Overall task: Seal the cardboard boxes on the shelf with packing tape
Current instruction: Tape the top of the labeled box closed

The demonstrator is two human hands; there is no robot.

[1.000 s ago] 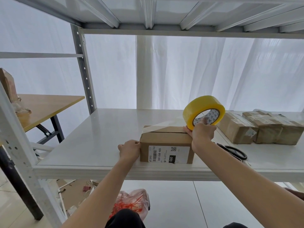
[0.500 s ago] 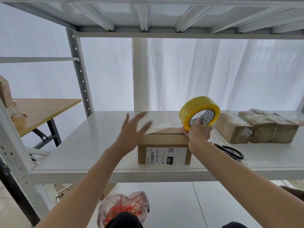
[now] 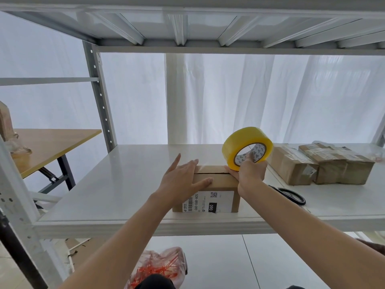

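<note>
Box (image 3: 216,182) is found at shelf (image 3: 125,184) front edge, centre, top seam (image 3: 210,173) run L-R btwn hands: L hand (image 3: 181,182) is laid flat, fingers spread, on box's L end; tape roll (image 3: 233,147) is gripped by R hand (image 3: 251,174) at seam's R end, so R is judged nearer.

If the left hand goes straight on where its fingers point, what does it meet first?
The left hand lies on the left end of the cardboard box; beyond it the way looks free across the shelf. The tape roll in the right hand seems right of that line; depth is unclear.
</note>
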